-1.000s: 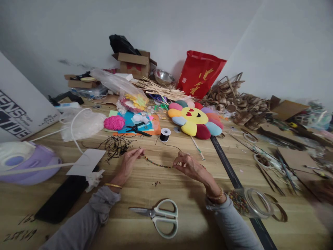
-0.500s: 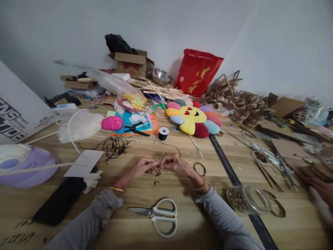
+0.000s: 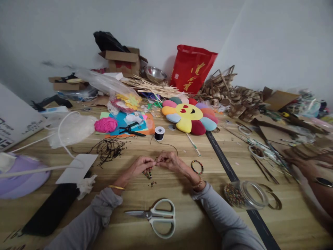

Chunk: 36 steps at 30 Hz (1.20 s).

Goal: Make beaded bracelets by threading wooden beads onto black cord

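Observation:
My left hand (image 3: 142, 165) is closed in a pinch, with a small strand of colourful beads (image 3: 148, 173) hanging below its fingers. Fingertip to fingertip with it, my right hand (image 3: 169, 161) pinches the thin cord at the strand's end, which is barely visible. Just below lie several loose brown beads (image 3: 153, 184). A finished-looking beaded bracelet (image 3: 197, 167) rests beside my right wrist. Nearer to me are white-handled scissors (image 3: 162, 218), their blades pointing left. Beyond my hands stands a spool of black cord (image 3: 159, 133), its loose end trailing right.
An open clear jar of beads (image 3: 234, 195) lies on its side at right. Tangled black cord (image 3: 110, 151), pliers (image 3: 131, 130) and a flower cushion (image 3: 189, 116) are farther back. A black pouch-like object (image 3: 50, 210) lies left. Another person's hand (image 3: 309, 170) is at far right.
The bead strand now hangs longer beneath my left fingers. My fingertips have stayed close together. The view has turned slightly right, and more of the other person's hand shows.

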Tool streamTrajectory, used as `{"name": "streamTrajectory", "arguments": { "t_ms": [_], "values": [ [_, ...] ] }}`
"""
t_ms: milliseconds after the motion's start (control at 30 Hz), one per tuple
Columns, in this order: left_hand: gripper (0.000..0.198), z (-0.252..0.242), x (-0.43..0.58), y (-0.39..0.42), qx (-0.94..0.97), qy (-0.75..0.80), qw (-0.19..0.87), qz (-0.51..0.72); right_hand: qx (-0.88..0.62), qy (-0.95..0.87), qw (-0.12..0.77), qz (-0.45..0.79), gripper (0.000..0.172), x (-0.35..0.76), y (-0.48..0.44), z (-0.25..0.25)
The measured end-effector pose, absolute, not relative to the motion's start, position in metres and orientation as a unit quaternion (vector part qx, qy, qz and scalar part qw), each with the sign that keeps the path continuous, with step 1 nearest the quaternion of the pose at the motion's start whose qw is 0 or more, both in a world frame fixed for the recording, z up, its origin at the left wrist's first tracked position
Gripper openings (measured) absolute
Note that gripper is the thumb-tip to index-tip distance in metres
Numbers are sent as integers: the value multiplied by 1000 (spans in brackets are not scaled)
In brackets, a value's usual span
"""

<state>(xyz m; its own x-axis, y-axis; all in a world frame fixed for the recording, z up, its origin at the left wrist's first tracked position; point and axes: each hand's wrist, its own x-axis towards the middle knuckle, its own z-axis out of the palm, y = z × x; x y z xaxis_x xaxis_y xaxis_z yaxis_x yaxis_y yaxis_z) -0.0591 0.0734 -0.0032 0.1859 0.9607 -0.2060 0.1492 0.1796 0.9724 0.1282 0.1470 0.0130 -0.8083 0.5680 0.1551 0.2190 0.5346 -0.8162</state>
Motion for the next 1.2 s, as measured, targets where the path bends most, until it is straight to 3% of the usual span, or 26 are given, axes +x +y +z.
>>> {"name": "streamTrajectory", "arguments": {
  "t_ms": [200, 400, 633, 867, 1200],
  "values": [
    [34, 1, -62, 70, 526, 530, 560, 360, -244, -885, 167, 359, 15, 134, 152, 15],
    [33, -6, -62, 71, 511, 545, 552, 371, -296, -870, 219, 328, 30, 127, 137, 14],
    [38, -6, -61, 71, 533, 551, 519, 379, -259, -866, 219, 366, 16, 117, 126, 9],
    [41, 8, -63, 69, 544, 528, 555, 342, -239, -885, 208, 341, 18, 122, 123, 26],
    [34, 15, -70, 65, 577, 529, 553, 285, -248, -803, 170, 514, 14, 123, 121, 25]
  ]
}}
